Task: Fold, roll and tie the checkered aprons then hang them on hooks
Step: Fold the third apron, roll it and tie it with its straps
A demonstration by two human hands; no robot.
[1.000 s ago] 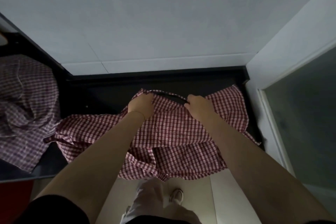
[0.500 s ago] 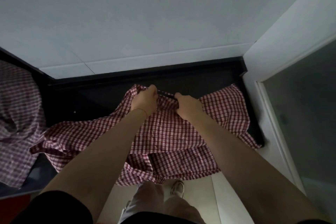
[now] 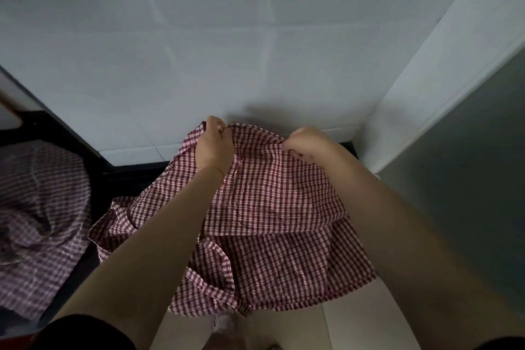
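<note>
Red checkered apron [image 3: 272,207] raised in front of white wall [image 3: 255,37], top edge pinched by left hand [image 3: 214,148] and right hand [image 3: 305,145], fingers clenched on cloth; lower part draped downward. Second apron [image 3: 37,207] heaped left.

The apron [image 3: 272,207] you hold up is checked in dark red and white, small even squares all over, the checks darker and closer to maroon in its lower folds. On your left, the second apron [image 3: 39,221] carries the same check but reads duller, a faded purplish red and pale white in the dim light. The counter [image 3: 93,179] under it is black. The far wall [image 3: 227,37] is pale grey-white with faint tile lines. To your right the panel [image 3: 483,165] is dark grey-green. Your sleeve [image 3: 82,332] at the near left is black. The floor [image 3: 355,327] near you is cream.
</note>
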